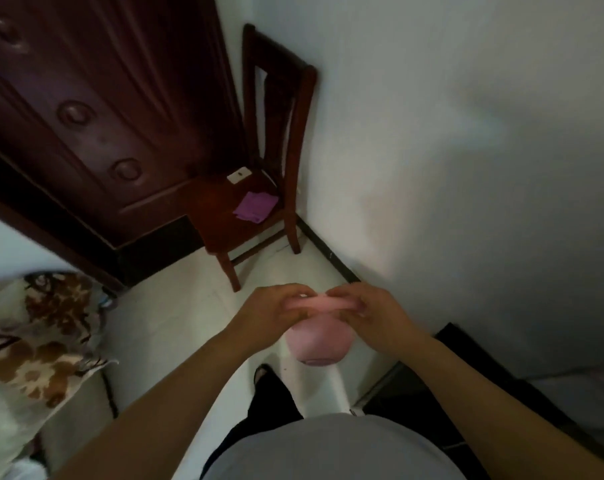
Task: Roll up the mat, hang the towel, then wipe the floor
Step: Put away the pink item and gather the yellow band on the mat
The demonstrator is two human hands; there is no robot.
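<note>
Both hands [323,311] on pink towel [317,342]

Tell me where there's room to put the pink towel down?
The chair seat is bare on its left half; a purple cloth and a small white thing fill the right and back. The pale floor between the chair and the flowery blanket is open. Both hands hold the pink towel.

Dark wooden chair [259,188] sits in the corner around 12 o'clock, purple cloth [255,206] on its seat, a small white thing [238,175] behind it. Floral bedding [40,341] at 9 o'clock.
</note>
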